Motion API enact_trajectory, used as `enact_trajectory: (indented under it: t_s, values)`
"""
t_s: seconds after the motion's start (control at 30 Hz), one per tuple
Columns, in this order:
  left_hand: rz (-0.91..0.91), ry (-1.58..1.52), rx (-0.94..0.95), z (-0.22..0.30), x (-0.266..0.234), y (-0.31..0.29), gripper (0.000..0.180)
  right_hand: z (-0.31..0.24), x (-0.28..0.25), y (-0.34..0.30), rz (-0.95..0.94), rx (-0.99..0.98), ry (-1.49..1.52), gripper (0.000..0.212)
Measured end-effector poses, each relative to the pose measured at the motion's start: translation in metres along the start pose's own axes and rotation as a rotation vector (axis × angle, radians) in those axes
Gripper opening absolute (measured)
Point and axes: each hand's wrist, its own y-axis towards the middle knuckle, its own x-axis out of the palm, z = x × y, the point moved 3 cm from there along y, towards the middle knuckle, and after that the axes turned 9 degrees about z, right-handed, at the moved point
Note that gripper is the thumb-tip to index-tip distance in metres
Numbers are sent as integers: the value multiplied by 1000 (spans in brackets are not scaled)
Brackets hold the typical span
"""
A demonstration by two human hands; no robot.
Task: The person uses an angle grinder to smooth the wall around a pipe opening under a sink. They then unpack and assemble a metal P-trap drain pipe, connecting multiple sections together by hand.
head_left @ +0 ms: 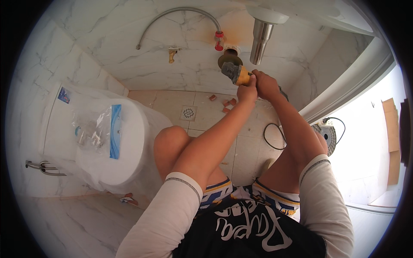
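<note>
Both my hands are closed around a yellow angle grinder [244, 78] with a dark grey head. My left hand [248, 91] grips the body just behind the head, its thumb laid along the top. Right beside it, my right hand [266, 85] wraps the rear part, which is mostly hidden. The grinder's round disc [221, 59] stands close to a pipe opening [231, 51] low in the marbled wall; I cannot tell whether it touches. Just right of it, a shiny metal drain pipe [261, 43] hangs under a white basin [271, 16].
A red-handled valve [219, 41] and braided hose [178, 9] hang above a brass tap [172, 56]. At left stands a plastic-wrapped toilet [131, 146] with a bagged part on it. Reddish fragments [226, 103], a floor drain [188, 113] and a black cable [265, 136] lie around my legs.
</note>
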Motion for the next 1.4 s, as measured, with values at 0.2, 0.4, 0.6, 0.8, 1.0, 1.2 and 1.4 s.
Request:
enact_trajectory:
  t_s: [0.2,0.4,0.6,0.8,1.0,1.2,1.4]
  values:
    - [-28,-53,-61,-13,-3,-1,79,0,10,-6,-42,-3,-17,29]
    - [33,-83,-42,-12,0,-7,78,2,6,-7,-48,5,-26,29]
    - [105,53,-13,-15,3,-3,82,3,2,-10,-56,29,-12,28]
    - [35,91,3,-20,8,-3,85,11,1,-14,12,56,48,27]
    - [46,260,149,-16,18,-7,80,22,-6,-22,53,107,75,27]
    - [21,288,236,-13,27,-25,82,31,-16,-33,133,131,72,31]
    - [33,282,267,-3,29,-29,82,31,-19,-31,177,136,90,32]
